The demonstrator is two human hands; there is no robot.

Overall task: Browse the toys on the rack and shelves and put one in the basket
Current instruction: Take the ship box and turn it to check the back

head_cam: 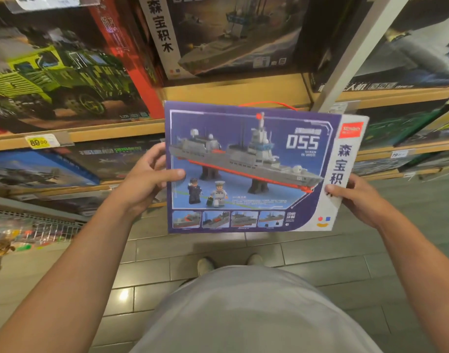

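Both hands, left hand [148, 178] and right hand [355, 197], grip the ship box [248, 169], fingers curled round its edges. Looking step; next, find the basket, not seen here.

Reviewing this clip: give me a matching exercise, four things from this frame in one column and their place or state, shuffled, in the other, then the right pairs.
Things
1. warship box
2. left hand
3. right hand
4. green truck box

Places or states
A. grips the box's white edge strip
B. stands on the upper shelf at the left
C. held up off the shelves, picture side to the camera
D. grips the box's purple edge, thumb on its face

Pairs: 1-C, 2-D, 3-A, 4-B
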